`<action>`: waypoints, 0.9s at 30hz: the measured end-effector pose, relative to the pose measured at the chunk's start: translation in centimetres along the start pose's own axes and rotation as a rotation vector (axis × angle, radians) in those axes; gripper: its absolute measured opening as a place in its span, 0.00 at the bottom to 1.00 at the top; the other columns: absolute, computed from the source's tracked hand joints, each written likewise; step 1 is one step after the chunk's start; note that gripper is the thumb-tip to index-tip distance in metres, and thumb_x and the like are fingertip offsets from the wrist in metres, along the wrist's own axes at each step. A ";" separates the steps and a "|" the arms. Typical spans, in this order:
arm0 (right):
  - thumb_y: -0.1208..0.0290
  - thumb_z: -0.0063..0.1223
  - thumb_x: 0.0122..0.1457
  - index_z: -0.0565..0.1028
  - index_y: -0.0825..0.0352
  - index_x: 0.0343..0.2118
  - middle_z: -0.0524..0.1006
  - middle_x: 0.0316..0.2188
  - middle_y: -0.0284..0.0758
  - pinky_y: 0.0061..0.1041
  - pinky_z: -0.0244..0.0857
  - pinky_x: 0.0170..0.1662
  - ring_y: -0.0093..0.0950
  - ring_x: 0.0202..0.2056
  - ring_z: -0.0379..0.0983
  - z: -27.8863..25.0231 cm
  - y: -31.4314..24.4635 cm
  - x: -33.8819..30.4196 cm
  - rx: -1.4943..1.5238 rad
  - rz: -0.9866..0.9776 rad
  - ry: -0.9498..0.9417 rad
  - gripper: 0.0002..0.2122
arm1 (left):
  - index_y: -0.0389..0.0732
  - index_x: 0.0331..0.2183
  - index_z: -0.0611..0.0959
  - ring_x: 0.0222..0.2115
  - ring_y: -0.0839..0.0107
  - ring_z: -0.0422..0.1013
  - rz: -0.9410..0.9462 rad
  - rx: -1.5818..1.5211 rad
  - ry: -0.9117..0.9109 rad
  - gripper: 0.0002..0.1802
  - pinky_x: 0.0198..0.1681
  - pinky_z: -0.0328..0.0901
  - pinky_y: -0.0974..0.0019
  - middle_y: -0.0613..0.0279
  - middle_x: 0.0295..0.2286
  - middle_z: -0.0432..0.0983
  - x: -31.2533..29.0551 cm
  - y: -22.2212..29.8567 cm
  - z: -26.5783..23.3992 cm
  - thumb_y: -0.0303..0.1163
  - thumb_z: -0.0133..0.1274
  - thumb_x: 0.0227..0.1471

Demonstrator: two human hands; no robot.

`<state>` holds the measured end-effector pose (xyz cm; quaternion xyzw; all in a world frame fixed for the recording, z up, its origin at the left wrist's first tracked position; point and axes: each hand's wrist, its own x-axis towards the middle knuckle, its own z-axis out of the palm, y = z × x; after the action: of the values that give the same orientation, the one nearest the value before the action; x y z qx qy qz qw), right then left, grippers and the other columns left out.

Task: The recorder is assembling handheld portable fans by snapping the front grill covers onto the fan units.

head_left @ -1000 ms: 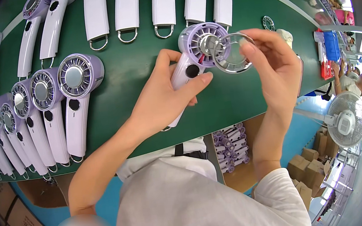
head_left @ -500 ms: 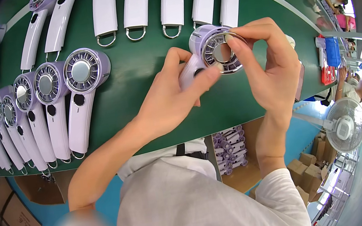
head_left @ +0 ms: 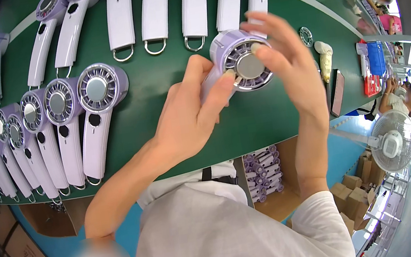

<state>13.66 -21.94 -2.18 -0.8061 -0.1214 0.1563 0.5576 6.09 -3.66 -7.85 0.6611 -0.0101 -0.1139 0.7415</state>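
A lilac and white handheld fan [head_left: 247,64] is gripped in my left hand [head_left: 181,108], tilted with its round slotted face and silver disc turned up. My left thumb lies at the face's lower-left edge, and the fingers wrap round the handle, much of which they hide. Over the right side of the fan head is my right hand [head_left: 285,59], its thumb on the rim of the silver disc. The other right fingers are lifted and spread, smeared by motion, beyond the head.
Several like fans [head_left: 98,91] lie in a row at left, more [head_left: 194,9] along the far side of the green table [head_left: 156,75]. At right are a slotted ring [head_left: 305,36], a pale wrapped piece [head_left: 325,61], a phone [head_left: 337,93] and a blue bin [head_left: 376,58]. Below stands a box of fans [head_left: 264,173].
My right fingers have come off the rim of the fan head and spread upward, while the thumb stays on its face. The left hand keeps its grip. The view has shifted slightly.
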 end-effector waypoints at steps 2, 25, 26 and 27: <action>0.70 0.61 0.57 0.62 0.65 0.61 0.71 0.53 0.40 0.26 0.66 0.50 0.28 0.51 0.70 -0.8 -0.4 -0.3 0.124 0.090 -0.186 0.30 | 0.34 0.40 0.67 0.19 0.67 0.71 0.025 0.031 0.022 0.22 0.24 0.65 0.62 0.55 0.22 0.75 0.1 0.0 -0.2 0.47 0.46 0.63; 0.71 0.57 0.58 0.62 0.70 0.61 0.68 0.55 0.40 0.21 0.64 0.45 0.26 0.48 0.73 1.9 -4.1 4.1 0.057 -0.349 -0.037 0.28 | 0.32 0.53 0.60 0.30 0.55 0.77 0.452 0.848 0.613 0.34 0.33 0.69 0.55 0.42 0.31 0.76 0.0 12.2 -16.1 0.42 0.56 0.56; 0.73 0.55 0.60 0.64 0.70 0.59 0.69 0.54 0.40 0.20 0.63 0.45 0.25 0.47 0.73 1.1 -3.1 4.2 0.009 -0.317 0.006 0.25 | 0.32 0.53 0.60 0.29 0.58 0.76 0.452 0.918 0.669 0.33 0.32 0.69 0.55 0.42 0.31 0.76 0.4 12.9 -19.3 0.44 0.54 0.57; 0.74 0.52 0.62 0.68 0.70 0.55 0.72 0.50 0.37 0.19 0.62 0.44 0.23 0.44 0.74 0.9 -2.3 3.9 0.006 -0.309 0.046 0.19 | 0.34 0.54 0.60 0.27 0.58 0.76 0.405 1.010 0.738 0.33 0.32 0.69 0.56 0.44 0.30 0.77 0.5 12.9 -22.9 0.46 0.53 0.58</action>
<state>16.91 -18.94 -0.74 -0.7794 -0.2306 0.0503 0.5803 12.39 19.95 1.89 0.9086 0.0683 0.2808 0.3017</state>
